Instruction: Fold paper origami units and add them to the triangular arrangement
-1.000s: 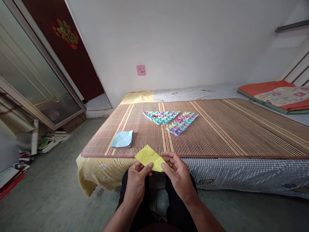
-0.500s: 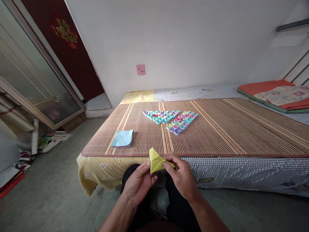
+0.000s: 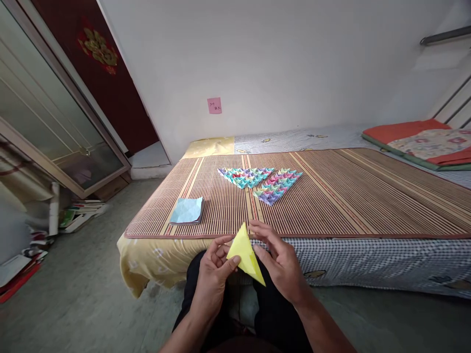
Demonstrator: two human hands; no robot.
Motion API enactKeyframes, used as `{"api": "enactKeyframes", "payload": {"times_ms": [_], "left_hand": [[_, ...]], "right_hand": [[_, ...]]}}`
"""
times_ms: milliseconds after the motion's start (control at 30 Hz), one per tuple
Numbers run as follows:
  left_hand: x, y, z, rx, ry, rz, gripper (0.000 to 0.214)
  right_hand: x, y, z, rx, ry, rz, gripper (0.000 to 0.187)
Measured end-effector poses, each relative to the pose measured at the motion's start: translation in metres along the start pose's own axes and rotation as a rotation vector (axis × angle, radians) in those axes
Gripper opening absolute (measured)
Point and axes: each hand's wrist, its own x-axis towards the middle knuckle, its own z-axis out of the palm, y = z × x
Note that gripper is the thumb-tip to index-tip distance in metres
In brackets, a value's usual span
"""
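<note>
A yellow origami paper point(image 3: 243, 249), folded into a triangle with layered flaps, is pinched by my left hand point(image 3: 217, 269), thumb on its front face and fingers behind. My right hand point(image 3: 277, 262) is beside the paper's right edge, fingers apart and curved; it does not grip the paper, though a fingertip may be near its edge. Both hands are above my lap at the bed's front edge. On the mat beyond lie folded multicoloured paper pieces joined in two groups, one at the left point(image 3: 246, 177) and one at the right point(image 3: 278, 187).
A stack of light blue square paper point(image 3: 186, 211) lies on the striped mat point(image 3: 331, 196) at the left. A folded orange quilt point(image 3: 405, 132) rests at the far right of the bed. A pink note point(image 3: 214, 105) is on the wall. Books point(image 3: 83, 211) sit on the floor at left.
The yellow paper has turned and now shows a flatter, wider triangle with its point up. My right hand has let go of it and its fingers have spread; my left thumb has moved onto its face.
</note>
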Motion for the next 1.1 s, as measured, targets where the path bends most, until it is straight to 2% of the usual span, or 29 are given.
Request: {"api": "enactKeyframes", "payload": {"times_ms": [33, 100, 200, 267, 367, 500, 567, 767, 1000, 1100], "left_hand": [[0.000, 0.000, 0.000, 0.028, 0.029, 0.029, 0.044], [0.000, 0.001, 0.001, 0.065, 0.076, 0.066, 0.038], [0.000, 0.003, 0.002, 0.078, 0.093, 0.073, 0.034], [0.000, 0.005, 0.002, 0.098, 0.029, 0.040, 0.034], [0.001, 0.009, -0.001, 0.131, -0.100, -0.020, 0.031], [0.003, 0.012, -0.007, 0.069, -0.156, -0.109, 0.027], [0.003, 0.013, -0.008, 0.061, -0.141, -0.111, 0.025], [0.001, 0.013, 0.000, 0.098, -0.004, 0.025, 0.027], [0.000, 0.015, 0.003, 0.082, -0.114, -0.090, 0.032], [0.000, 0.012, 0.002, 0.071, -0.118, -0.105, 0.030]], "right_hand": [[0.000, -0.001, 0.001, 0.039, 0.023, 0.052, 0.033], [0.000, -0.004, 0.003, 0.092, -0.021, 0.152, 0.037], [0.000, -0.009, 0.007, 0.045, -0.151, 0.189, 0.024], [0.000, -0.011, 0.009, -0.025, -0.150, 0.160, 0.019], [0.000, -0.013, 0.007, -0.094, -0.153, 0.124, 0.027], [-0.001, -0.019, 0.000, -0.102, -0.351, 0.167, 0.027], [-0.002, -0.021, 0.000, -0.089, -0.396, 0.190, 0.027], [-0.002, -0.019, 0.005, -0.055, -0.299, 0.184, 0.023], [0.002, -0.020, 0.003, -0.084, -0.180, 0.157, 0.023], [0.003, -0.019, 0.001, -0.085, -0.148, 0.142, 0.020]]}}
